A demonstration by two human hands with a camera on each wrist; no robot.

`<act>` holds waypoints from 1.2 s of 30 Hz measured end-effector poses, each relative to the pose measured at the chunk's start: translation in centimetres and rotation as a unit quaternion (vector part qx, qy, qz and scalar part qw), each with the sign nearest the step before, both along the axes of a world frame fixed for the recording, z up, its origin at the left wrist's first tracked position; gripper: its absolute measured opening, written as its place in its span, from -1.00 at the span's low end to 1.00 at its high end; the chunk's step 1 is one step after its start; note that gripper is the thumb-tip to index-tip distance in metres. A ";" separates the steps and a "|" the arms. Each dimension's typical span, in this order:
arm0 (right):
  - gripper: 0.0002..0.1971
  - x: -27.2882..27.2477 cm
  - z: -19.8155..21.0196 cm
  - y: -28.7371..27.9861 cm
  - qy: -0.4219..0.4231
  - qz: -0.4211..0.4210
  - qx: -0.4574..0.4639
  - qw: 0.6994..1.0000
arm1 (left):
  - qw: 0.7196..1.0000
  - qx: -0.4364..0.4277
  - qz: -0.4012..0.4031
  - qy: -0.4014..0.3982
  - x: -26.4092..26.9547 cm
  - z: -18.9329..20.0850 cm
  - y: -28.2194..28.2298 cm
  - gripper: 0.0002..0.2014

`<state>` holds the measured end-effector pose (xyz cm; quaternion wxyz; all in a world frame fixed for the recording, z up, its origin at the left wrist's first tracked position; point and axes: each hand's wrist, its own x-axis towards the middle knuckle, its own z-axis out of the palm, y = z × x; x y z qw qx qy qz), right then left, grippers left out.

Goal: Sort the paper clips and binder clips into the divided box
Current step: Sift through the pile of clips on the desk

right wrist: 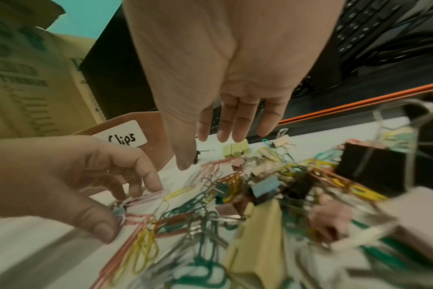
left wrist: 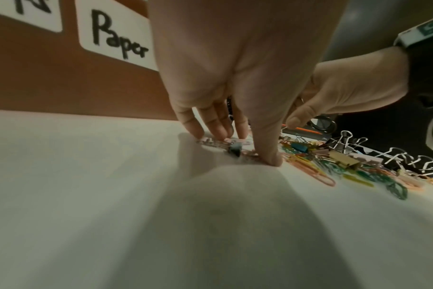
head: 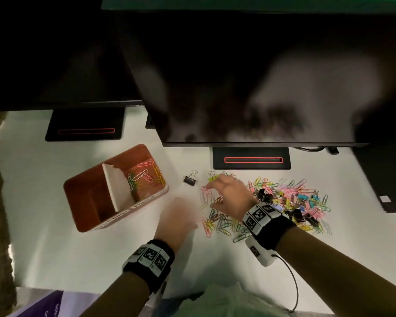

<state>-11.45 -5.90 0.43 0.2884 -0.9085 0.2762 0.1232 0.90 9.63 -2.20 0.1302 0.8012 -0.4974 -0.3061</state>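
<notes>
two dark monitors [head: 249,76] stand at the far side of the white desk [head: 44,236]. the orange divided box [head: 89,209] sits left, paper clips in its far compartment. the heap of paper clips and binder clips [head: 284,202] lies right. left hand [head: 176,219] presses curled fingertips on a pink paper clip [right wrist: 151,196] at the heap's left edge. right hand [head: 229,193] hovers over the heap, fingers spread, holding nothing.

Office desk: white desktop [head: 55,248] under two monitors [head: 249,76], keyboard [right wrist: 363,25] nearby.
</notes>
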 end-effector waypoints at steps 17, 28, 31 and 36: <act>-0.85 3.2 -1.4 -0.4 0.090 0.092 0.042 0.991 | 0.999 0.050 0.003 0.020 1.5 -0.7 -2.2 -0.86; -0.85 2.4 -0.8 -0.1 0.073 0.060 0.074 0.993 | 0.998 0.032 -0.050 0.020 1.9 0.2 -2.4 -0.88; -0.88 2.2 0.9 -0.3 0.017 0.021 0.077 0.997 | 0.998 -0.027 -0.035 0.046 2.7 2.3 -1.7 -0.90; -0.90 5.1 4.9 0.5 -0.117 -0.011 0.067 0.991 | 0.981 -0.123 0.099 0.112 6.5 8.0 0.4 -0.96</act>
